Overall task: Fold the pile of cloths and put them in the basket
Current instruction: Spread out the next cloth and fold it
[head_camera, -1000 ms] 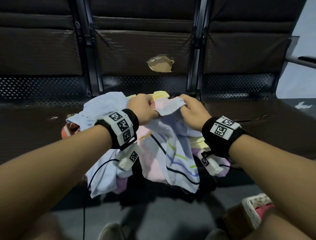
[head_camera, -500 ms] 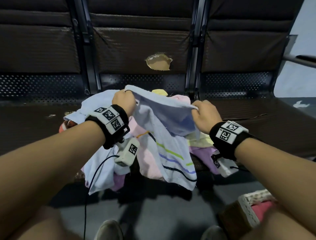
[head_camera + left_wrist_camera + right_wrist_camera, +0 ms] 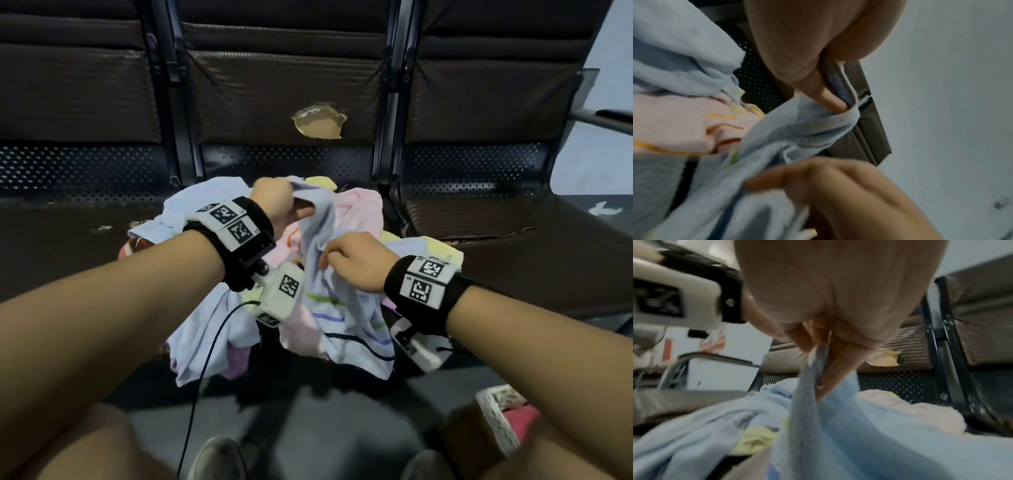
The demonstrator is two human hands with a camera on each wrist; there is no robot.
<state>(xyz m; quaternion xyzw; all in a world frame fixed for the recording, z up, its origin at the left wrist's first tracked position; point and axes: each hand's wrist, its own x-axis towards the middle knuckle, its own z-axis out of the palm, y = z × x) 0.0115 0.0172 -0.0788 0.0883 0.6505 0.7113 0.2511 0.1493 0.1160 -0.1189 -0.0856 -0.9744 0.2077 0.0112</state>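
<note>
Nearest the camera, at the lower right of the head view, a white basket (image 3: 495, 423) sits on the floor with something pink inside it, partly hidden by the person's right arm. Above it the right hand (image 3: 356, 262) pinches an edge of the blue striped cloth (image 3: 346, 318), whose lower part hangs down over the front of the seat; in the right wrist view the fabric runs between the thumb and the curled fingers (image 3: 830, 369), though blur makes it hard to say how many fingers press on it. Farther off and higher, the left hand (image 3: 277, 205) grips the upper edge of the same cloth, and the left wrist view shows a finger tucked into a fold of it with the rest of the hand closed round the hem. Half a second ago the two hands were held wide apart with the cloth stretched between them; now the right hand has come inward and lower, close below the left, so the cloth droops in a narrow bunch. Under and behind the hands the pile of cloths (image 3: 212, 308), pale blue, pink and yellow, lies on the middle seat of a dark bench (image 3: 513, 246). A torn hole (image 3: 320, 121) shows in the backrest beyond.
</note>
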